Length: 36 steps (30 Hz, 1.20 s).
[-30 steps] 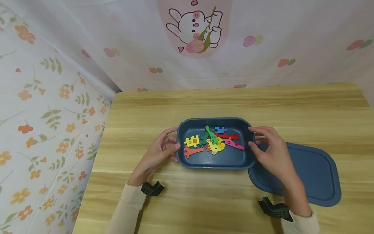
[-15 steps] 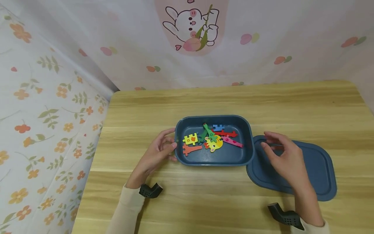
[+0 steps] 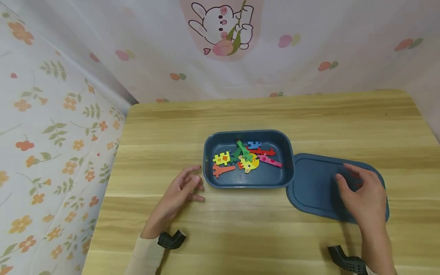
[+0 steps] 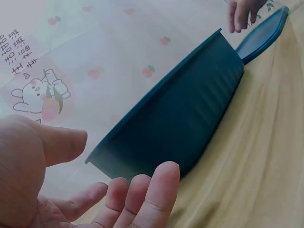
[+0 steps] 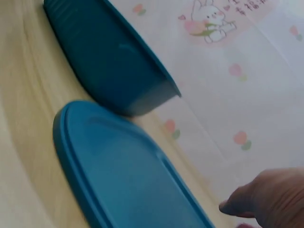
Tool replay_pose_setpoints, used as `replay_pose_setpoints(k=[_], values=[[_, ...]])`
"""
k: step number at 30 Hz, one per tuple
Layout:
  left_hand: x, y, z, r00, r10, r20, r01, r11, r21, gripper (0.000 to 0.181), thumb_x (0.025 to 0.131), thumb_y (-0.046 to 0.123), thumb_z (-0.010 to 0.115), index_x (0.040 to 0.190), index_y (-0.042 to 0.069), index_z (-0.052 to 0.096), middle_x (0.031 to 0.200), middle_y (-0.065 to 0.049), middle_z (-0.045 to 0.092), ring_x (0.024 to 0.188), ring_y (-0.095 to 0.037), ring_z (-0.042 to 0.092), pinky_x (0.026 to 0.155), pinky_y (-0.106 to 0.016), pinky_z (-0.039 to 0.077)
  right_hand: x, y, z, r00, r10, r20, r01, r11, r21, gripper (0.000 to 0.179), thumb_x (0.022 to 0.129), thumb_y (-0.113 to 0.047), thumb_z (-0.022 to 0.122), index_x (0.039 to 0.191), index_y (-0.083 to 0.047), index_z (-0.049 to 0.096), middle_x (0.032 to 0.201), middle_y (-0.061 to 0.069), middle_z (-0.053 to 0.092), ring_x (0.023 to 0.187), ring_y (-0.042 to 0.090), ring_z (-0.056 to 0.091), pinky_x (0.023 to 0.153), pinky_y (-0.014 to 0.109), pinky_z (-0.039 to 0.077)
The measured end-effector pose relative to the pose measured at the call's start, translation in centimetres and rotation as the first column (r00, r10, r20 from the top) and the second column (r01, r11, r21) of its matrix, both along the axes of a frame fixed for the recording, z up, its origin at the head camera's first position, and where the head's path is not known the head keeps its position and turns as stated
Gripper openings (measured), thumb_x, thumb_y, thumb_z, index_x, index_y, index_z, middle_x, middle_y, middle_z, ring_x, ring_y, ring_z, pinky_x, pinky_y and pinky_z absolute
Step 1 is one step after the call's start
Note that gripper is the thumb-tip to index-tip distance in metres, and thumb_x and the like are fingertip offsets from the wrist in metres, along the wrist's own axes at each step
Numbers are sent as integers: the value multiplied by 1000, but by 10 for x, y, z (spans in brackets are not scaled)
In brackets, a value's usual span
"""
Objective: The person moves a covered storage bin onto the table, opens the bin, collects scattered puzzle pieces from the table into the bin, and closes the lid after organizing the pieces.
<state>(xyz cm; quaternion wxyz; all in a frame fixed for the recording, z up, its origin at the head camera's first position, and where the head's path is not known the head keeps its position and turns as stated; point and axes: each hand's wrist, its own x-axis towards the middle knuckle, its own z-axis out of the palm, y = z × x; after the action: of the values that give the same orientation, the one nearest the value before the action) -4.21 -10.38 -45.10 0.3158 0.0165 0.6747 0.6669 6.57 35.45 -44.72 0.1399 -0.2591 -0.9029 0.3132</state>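
A dark blue plastic box (image 3: 254,182) stands on the table with several colourful puzzle pieces inside. Among them are a yellow giraffe-head piece (image 3: 249,164), a yellow square piece (image 3: 221,158), an orange piece (image 3: 222,170), a pink piece (image 3: 270,160) and a small blue piece (image 3: 254,145). My left hand (image 3: 178,193) is beside the box's left end, fingers relaxed and apart from it. Over the right part of the blue lid (image 3: 314,183) hovers my right hand (image 3: 366,193), fingers loosely bent and holding nothing. The lid lies flat, its left edge against the box's right end.
The wooden table (image 3: 233,229) carries the box and lid. A white curtain (image 3: 144,49) with a rabbit print hangs behind its far edge, and a floral cloth (image 3: 62,152) hangs at the left. Each wrist wears a black camera mount (image 3: 172,239).
Both hands have come off the box. The right hand has moved right, over the lid; the left has drawn back slightly toward the person. The puzzle pieces stay in the box.
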Motion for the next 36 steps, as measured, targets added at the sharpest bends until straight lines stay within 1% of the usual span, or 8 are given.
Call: replay_pose_setpoints(k=[3, 7, 13, 18, 21, 25, 31, 36], values=[[2, 0, -2, 1000, 10, 1, -10, 1000, 8, 52, 113, 20, 50, 160, 3, 35, 114, -8, 56, 103, -19, 65, 83, -39, 69, 5, 7, -5, 998, -59, 6, 59, 998, 1, 44, 95, -8, 71, 138, 2, 66, 135, 34, 59, 109, 14, 56, 83, 31, 40], [-1, 3, -2, 999, 52, -10, -52, 999, 3, 48, 114, 22, 48, 158, 5, 40, 115, -7, 56, 103, -18, 67, 82, -38, 69, 15, 16, -12, 988, -149, 34, 149, 989, -6, 50, 98, -8, 63, 144, 9, 57, 138, 40, 50, 124, 51, 50, 94, 57, 39], [-11, 11, 1, 994, 113, -15, -113, 994, -2, 46, 113, 26, 52, 154, 6, 48, 114, -4, 60, 107, -20, 66, 83, -34, 68, 30, 31, -21, 959, -267, 97, 262, 963, 56, 47, 99, -14, 62, 139, 10, 62, 128, 37, 54, 98, 41, 52, 82, 48, 37], [-18, 17, 2, 991, 134, -24, -134, 991, 16, 44, 111, 22, 55, 153, 7, 51, 112, -1, 63, 106, -18, 64, 83, -33, 68, 41, 47, -21, 912, -381, 153, 378, 924, 51, 53, 103, -21, 57, 149, 7, 53, 133, 40, 52, 103, 48, 50, 102, 65, 43], [-20, 18, 3, 991, 133, -27, -132, 991, 27, 45, 110, 20, 57, 153, 7, 51, 116, -2, 65, 106, -17, 65, 83, -33, 68, 47, 55, -19, 897, -388, 213, 385, 921, 57, 52, 106, -25, 52, 148, 7, 55, 134, 42, 58, 85, 13, 57, 104, 66, 44], [-22, 17, 3, 992, 122, -36, -121, 992, 28, 48, 109, 17, 60, 154, 6, 49, 124, -8, 64, 104, -15, 68, 82, -33, 68, 48, 60, -19, 895, -381, 232, 372, 925, 80, 46, 107, -25, 53, 142, 3, 63, 126, 37, 67, 63, -24, 19, 72, 32, 43], [-24, 17, 2, 995, 90, -33, -89, 995, 35, 53, 107, 12, 62, 156, 4, 46, 130, -13, 59, 104, -13, 69, 82, -32, 68, 44, 59, -15, 869, -404, 287, 403, 913, 66, 46, 109, -24, 49, 144, 3, 61, 130, 35, 66, 63, -19, 25, 60, 16, 25], [-26, 18, 1, 996, 88, -9, -87, 995, 53, 54, 106, 11, 62, 157, 3, 45, 135, -14, 58, 105, -11, 69, 81, -30, 68, 39, 56, -13, 847, -406, 342, 413, 909, 56, 49, 111, -21, 43, 149, 6, 54, 135, 37, 62, 94, 35, 66, 73, 36, 43]])
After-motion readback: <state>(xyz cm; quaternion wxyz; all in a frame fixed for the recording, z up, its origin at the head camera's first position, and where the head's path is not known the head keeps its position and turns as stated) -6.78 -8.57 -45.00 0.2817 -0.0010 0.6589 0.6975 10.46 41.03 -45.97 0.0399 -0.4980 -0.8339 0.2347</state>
